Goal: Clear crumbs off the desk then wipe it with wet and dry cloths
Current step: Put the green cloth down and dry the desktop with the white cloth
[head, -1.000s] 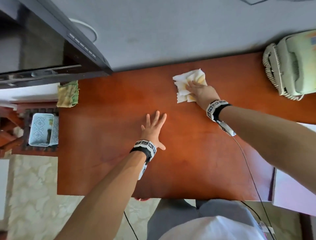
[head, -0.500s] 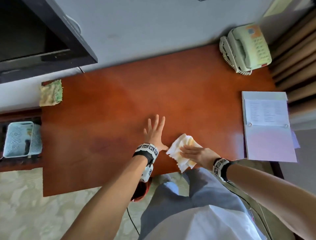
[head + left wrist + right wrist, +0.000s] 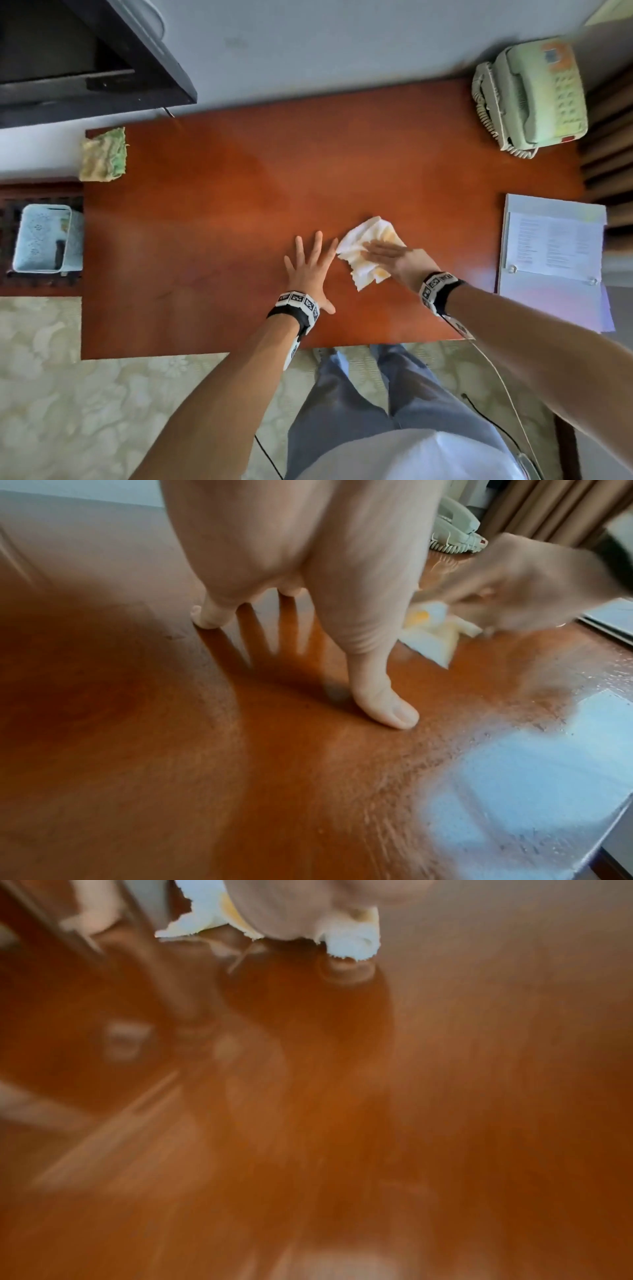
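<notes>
A white and yellow cloth lies crumpled on the reddish-brown desk, just right of centre. My right hand presses flat on the cloth with straight fingers. My left hand rests flat on the desk just left of the cloth, fingers spread. In the left wrist view the thumb touches the wood and the cloth shows behind it. The right wrist view is blurred; the cloth pokes out under my palm. A second, green and yellow cloth sits folded on the desk's far left corner.
A pale green telephone stands on the far right corner. An open binder with a printed sheet lies along the right edge. A dark TV hangs above the far left. A light blue basket sits on a lower shelf, left.
My right hand swept the cloth from the far side of the desk to its near edge, then back out to just right of my left hand. The left hand stayed put.
</notes>
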Available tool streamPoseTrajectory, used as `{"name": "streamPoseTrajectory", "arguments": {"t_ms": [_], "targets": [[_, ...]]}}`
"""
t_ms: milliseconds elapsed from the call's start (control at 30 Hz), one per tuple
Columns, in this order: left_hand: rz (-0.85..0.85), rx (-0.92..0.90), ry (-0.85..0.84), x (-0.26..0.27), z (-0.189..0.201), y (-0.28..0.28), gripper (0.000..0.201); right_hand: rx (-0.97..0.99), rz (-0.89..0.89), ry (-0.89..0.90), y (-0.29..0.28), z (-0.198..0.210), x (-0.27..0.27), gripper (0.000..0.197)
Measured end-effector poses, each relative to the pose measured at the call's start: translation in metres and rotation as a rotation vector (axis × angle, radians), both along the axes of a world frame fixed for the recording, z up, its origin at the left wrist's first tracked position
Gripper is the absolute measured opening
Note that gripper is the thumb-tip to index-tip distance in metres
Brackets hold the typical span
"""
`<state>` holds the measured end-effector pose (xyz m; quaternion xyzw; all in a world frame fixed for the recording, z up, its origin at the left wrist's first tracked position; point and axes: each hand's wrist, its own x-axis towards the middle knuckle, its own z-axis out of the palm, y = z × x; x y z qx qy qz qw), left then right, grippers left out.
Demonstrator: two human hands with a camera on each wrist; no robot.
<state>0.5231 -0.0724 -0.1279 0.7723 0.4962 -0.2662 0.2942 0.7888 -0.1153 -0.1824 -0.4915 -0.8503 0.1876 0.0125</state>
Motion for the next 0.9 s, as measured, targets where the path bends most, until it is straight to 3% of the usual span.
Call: {"name": "streamPoseTrajectory", "arguments": {"t_ms": [133,267,467,700,900], "targets": [[0.01,0.002,0.02,0.001,-0.001,0.002,0.162,0.038,-0.152,-0.045,0.126,0.007,0.004,0.049],[0.01,0.025,0.042,0.0,-0.002,0.002,0.165,-0.017,-0.366,-0.08,0.24,0.014,0.008,0.049],[0.023,0.028,0.043,0.0,-0.003,0.001,0.165,-0.024,-0.483,-0.171,0.312,0.04,0.007,0.048],[0.02,0.029,0.061,-0.002,-0.001,0.002,0.166,-0.013,-0.464,-0.175,0.257,0.024,0.014,0.045],[0.001,0.012,0.076,0.0,0.001,0.003,0.163,-0.027,-0.35,-0.055,0.088,0.014,0.021,0.047]]}}
